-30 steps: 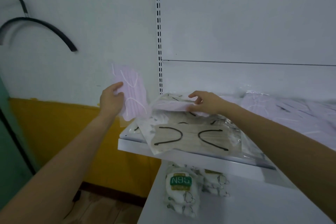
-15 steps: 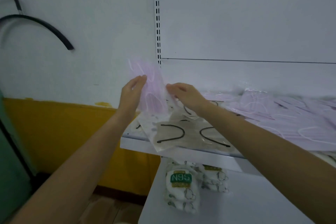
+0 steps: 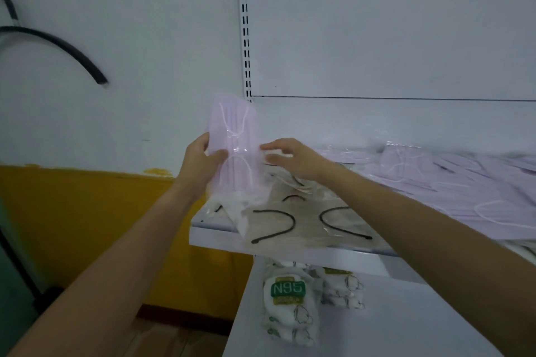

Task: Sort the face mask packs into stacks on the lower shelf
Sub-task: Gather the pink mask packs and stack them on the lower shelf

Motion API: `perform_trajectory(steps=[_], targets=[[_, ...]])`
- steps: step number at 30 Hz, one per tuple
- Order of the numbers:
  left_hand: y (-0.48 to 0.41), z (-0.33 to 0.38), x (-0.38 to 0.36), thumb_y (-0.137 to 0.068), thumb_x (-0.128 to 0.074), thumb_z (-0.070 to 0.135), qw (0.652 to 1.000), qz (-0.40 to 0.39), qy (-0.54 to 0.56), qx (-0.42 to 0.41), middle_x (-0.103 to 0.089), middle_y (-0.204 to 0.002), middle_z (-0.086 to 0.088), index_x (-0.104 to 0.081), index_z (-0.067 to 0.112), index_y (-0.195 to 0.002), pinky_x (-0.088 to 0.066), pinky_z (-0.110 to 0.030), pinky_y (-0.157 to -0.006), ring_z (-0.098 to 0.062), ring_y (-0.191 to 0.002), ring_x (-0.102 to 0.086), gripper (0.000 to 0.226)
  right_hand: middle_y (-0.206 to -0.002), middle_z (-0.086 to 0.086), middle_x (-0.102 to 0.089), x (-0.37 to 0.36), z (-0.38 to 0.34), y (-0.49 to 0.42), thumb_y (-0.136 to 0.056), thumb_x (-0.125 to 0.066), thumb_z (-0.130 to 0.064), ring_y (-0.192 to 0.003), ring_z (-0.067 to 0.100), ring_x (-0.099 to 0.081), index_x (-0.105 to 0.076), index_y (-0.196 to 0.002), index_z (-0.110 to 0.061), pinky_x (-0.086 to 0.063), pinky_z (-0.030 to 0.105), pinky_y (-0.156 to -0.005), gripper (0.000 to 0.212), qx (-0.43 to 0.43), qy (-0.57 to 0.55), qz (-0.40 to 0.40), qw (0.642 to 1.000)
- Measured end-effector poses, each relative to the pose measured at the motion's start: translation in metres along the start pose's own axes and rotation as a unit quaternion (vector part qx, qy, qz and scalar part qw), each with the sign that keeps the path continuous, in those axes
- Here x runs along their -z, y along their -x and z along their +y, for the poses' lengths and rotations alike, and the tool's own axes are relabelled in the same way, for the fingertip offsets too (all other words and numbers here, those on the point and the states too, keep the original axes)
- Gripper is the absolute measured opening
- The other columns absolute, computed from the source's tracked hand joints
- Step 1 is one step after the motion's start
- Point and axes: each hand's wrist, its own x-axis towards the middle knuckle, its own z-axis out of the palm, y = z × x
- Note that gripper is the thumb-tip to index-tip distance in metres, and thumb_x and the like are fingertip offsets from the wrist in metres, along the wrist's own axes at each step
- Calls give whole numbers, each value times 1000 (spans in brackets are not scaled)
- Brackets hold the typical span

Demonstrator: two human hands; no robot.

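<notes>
While the left hand has its grip on a lilac mask pack, thumb across the front and fingers behind, the pack stands upright in the air just over the left end of the upper shelf. It's a clear plastic sleeve with pale purple pleated masks inside and white ear loops curving across the front, and the plastic catches a bit of glare in the middle. The right hand is at the pack's right edge with fingers loosely out, but it's blurry, so I can't tell if that grip is actually pinching the plastic or just touching it. Below, on the upper shelf, lies a beige mask pack with black ear loops, and further right there's a messy heap of lilac packs. Down on the lower shelf sit white N95 packs with a green label, bunched at the left end.
</notes>
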Motion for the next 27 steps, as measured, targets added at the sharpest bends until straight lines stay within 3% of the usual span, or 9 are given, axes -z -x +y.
perform_trajectory(steps=[2, 4, 7, 11, 17, 21, 23, 25, 27], targets=[[-8, -1, 6, -87, -53, -4, 1000, 11, -12, -23, -60, -104, 3, -53, 18, -118, -51, -18, -69, -21, -99, -58, 38, -140, 2, -44, 30, 20, -2, -94, -55, -27, -127, 14, -39, -50, -133, -18, -27, 20, -100, 41, -40, 91, 27, 995], [-15, -3, 10, -88, -56, -2, 999, 2, -7, -45, -49, -129, 2, -37, 26, -137, -49, -25, -84, -17, -115, -50, 60, -143, 5, -43, 57, 48, -3, -90, -60, -33, -132, 23, -37, -47, -135, -21, -28, 34, -109, 49, -109, 210, 19, 971], [-22, -7, 7, -89, -55, -3, 996, -17, -5, -84, -28, -149, 6, -16, 29, -148, -38, -26, -100, -11, -130, -35, 77, -136, 5, -51, 75, 78, 0, -84, -67, -35, -124, 24, -46, -48, -134, -22, -35, 38, -106, 55, -206, 244, -6, 948], [-33, -14, -9, -90, -51, -4, 992, 10, -75, -97, -42, -141, -6, -42, 9, -138, -31, -10, -93, -16, -127, -40, 51, -118, 3, -63, 72, 90, 0, -87, -64, -22, -108, 21, -57, -56, -124, -16, -45, 33, -94, 39, -207, 230, 19, 951], [-44, -14, -30, -90, -50, -2, 993, 27, -92, -63, -45, -141, -7, -47, 8, -135, -28, -17, -102, -20, -130, -40, 46, -112, 2, -66, 69, 91, 0, -92, -52, -18, -102, 22, -59, -53, -126, -19, -46, 30, -81, 34, -183, 312, 70, 929], [-43, -9, -40, -93, -49, 2, 994, 30, -88, -57, -43, -141, -7, -44, 9, -137, -27, -14, -99, -19, -130, -39, 45, -101, 7, -68, 66, 66, -4, -91, -52, -14, -90, 26, -61, -52, -127, -14, -51, 35, -78, 36, -136, 196, 241, 941], [-40, 1, -50, -95, -52, 13, 998, 20, -49, -46, -44, -141, -4, -44, 11, -137, -28, -14, -97, -16, -130, -40, 43, -95, 5, -68, 57, 36, -6, -89, -56, -15, -86, 21, -61, -53, -124, -13, -48, 29, -76, 35, -81, 86, 302, 946], [-34, 17, -65, -95, -54, 27, 999, -16, 31, -12, -46, -137, 1, -46, 13, -136, -32, -18, -96, -11, -125, -43, 44, -91, 4, -68, 42, 2, -5, -88, -60, -16, -83, 14, -60, -54, -124, -15, -44, 16, -68, 36, -35, -21, 283, 958], [-25, 32, -80, -94, -54, 26, 994, -49, 99, -1, -57, -125, -4, -53, 8, -128, -42, -25, -91, -15, -112, -55, 38, -87, 2, -66, 29, -21, 0, -91, -58, -17, -87, 12, -62, -51, -127, -16, -44, 10, -70, 37, -13, -106, 213, 971]])
